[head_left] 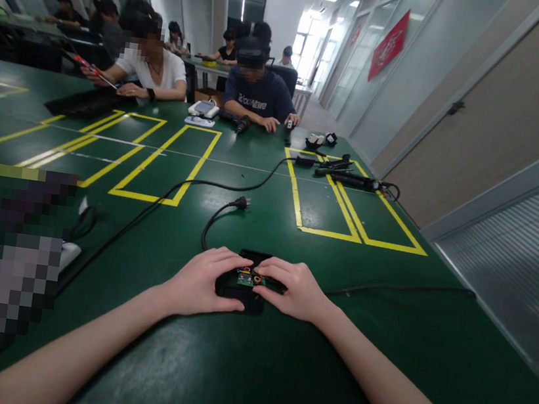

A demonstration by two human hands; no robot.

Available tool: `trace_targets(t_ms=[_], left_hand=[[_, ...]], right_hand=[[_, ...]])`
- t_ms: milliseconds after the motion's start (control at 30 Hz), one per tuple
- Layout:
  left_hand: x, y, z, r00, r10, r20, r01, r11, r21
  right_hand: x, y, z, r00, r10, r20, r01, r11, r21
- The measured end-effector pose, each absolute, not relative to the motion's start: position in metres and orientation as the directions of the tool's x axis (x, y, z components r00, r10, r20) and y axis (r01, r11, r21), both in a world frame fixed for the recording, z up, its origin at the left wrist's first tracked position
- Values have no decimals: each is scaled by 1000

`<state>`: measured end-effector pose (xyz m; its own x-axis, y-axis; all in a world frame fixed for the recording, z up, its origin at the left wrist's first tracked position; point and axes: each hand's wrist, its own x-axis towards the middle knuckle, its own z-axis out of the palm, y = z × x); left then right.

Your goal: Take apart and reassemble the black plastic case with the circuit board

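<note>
Close in front of me lies an open black plastic case (pixel 252 304) with a small green circuit board (pixel 244 279) showing in it. The board carries an orange ring-shaped coil (pixel 258 280) and other small parts. My left hand (pixel 204 279) holds the case from the left, thumb at its near side and fingers at the far side. From the right, my right hand (pixel 292 288) closes its thumb and fingers around the board beside the coil; the fingers hide part of it. A black cord with a plug (pixel 242 203) curves away behind my left hand.
A long black cable (pixel 193 181) crosses the green table (pixel 188 363). Yellow tape (pixel 178 200) marks rectangles. Black tools (pixel 352 178) lie at far right. Across the table, a person in a dark shirt (pixel 258 98) and another in white (pixel 167 76) work; a drill (pixel 243 123) lies between.
</note>
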<state>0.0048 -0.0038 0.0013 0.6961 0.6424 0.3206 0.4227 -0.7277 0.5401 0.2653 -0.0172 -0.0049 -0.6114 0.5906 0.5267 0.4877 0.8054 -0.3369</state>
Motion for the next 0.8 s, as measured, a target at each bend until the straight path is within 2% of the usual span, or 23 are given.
trace_targets(t_ms=[133,300,467,633,800], left_hand=[[6,-4,1,679,650,340,438,-731,523],[9,-2,0,630,680,375,458,-715,528],[9,1,0,608,680,409,464,-723,512],[7,3,2,601,690,405,502,-719,480],[6,5,2,602,693,396,512,-716,475]], right_hand=[[268,-14,-10,-592,636,495,526,770,-361],[268,-12,-13,-497,763,412,633,644,-429],[265,-18,-5,-486,783,387,582,621,-525],[259,-24,-2,-483,805,345,607,591,-531],[255,-25,-6,-454,814,363,634,581,-511]])
